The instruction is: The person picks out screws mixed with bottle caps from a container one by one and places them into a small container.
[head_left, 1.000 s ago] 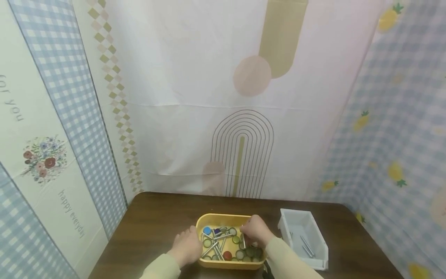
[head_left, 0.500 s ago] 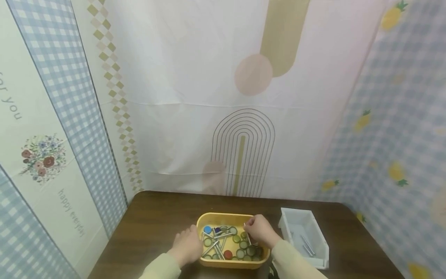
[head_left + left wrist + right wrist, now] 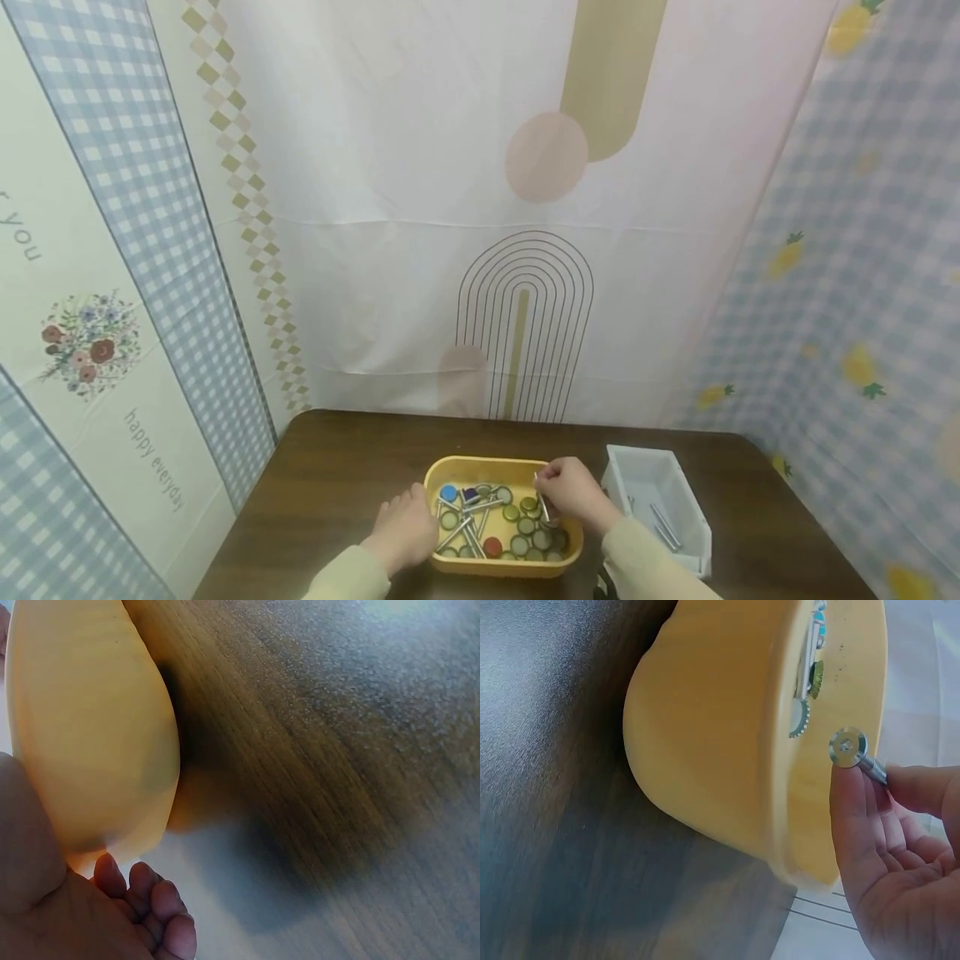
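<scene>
In the head view a yellow plastic bin [image 3: 480, 568] holds bottle caps [image 3: 542, 540] and long silver bolts [image 3: 454, 532]. My left hand [image 3: 405, 527] grips the bin's left end, its curled fingers [image 3: 141, 889] by the outer wall in the left wrist view. At the bin's right side, my right hand [image 3: 576, 490] pinches one bolt [image 3: 848, 748] between thumb and fingertips. That bolt has a wide, flat, round head with a small socket; in the right wrist view it shows just over the rim, its far end hidden by the fingers.
A white open tray [image 3: 702, 533] stands to the right of the bin, with a few silver bolts [image 3: 666, 527] lying in it. Both containers rest on a dark brown wooden table [image 3: 352, 450]. Patterned cloths [image 3: 390, 292] hang behind and at both sides.
My right hand has drawn the bolt a little to the right, toward the bin's right rim. The left hand stays at the bin's left end.
</scene>
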The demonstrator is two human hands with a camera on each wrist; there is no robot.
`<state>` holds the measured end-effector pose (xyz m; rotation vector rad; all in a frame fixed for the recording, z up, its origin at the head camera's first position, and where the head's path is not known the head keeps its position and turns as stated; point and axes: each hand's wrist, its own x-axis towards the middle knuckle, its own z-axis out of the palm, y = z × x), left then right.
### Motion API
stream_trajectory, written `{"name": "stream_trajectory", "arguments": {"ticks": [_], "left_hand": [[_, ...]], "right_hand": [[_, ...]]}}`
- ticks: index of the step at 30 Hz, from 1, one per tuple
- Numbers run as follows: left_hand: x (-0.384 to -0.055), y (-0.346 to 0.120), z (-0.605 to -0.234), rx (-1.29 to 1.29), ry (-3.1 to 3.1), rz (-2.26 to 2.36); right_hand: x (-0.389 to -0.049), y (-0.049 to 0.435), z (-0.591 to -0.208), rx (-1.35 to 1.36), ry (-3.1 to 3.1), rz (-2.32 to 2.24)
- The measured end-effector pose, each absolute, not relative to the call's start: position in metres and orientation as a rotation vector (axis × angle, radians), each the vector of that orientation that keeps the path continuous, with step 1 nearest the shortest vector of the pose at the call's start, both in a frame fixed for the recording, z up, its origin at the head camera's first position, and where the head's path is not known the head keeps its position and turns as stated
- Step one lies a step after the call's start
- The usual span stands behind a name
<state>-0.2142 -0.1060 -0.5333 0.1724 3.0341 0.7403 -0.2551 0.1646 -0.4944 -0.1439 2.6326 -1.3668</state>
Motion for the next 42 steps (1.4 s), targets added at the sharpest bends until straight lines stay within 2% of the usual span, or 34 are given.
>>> {"name": "stream_trajectory", "arguments": {"ticks": [16,26,42], "left_hand": [[-0.215,-0.107,-0.533,0.152,3.010,0.748],[-0.214,-0.105,-0.535,0.146,3.011,0.749],[-0.213,-0.105,-0.533,0.139,2.985,0.765]], "right_hand": [[-0.249,0.197,-0.479,-0.076,2.646,-1.418],[-0.246,0.249,-0.473,-0.086,2.581,-1.426],[-0.247,0.300,-0.477,0.172,2.689,-1.318]]}}
